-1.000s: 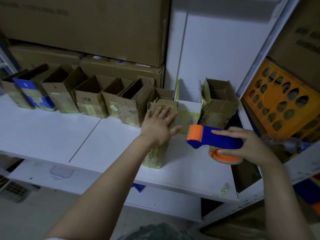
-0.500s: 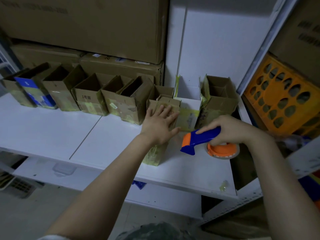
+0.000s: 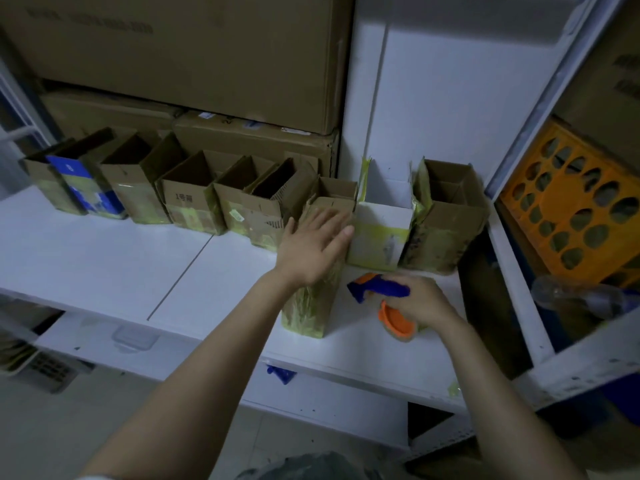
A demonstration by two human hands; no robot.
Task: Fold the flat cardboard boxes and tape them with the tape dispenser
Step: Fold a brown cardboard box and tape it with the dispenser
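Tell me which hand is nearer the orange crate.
Right. The right hand, gripping the tape dispenser, is left of the orange crate; the left hand lies flat on a taped box farther left.

Dimly lit. White shelf (image 3: 104,258) against a white wall panel (image 3: 443,98), big cartons (image 3: 190,46) stacked behind. Pale floor (image 3: 86,427) below.

The box (image 3: 308,306) under my flat left hand (image 3: 311,247) is narrow, brown and wrapped in yellowish tape. It stands on the shelf (image 3: 104,258) right of middle, its near end close to the front edge. I grip the dispenser (image 3: 377,289), blue-handled with an orange reel, in my right hand (image 3: 422,299) just right of it. More boxes (image 3: 188,202), tops open, line the back edge.
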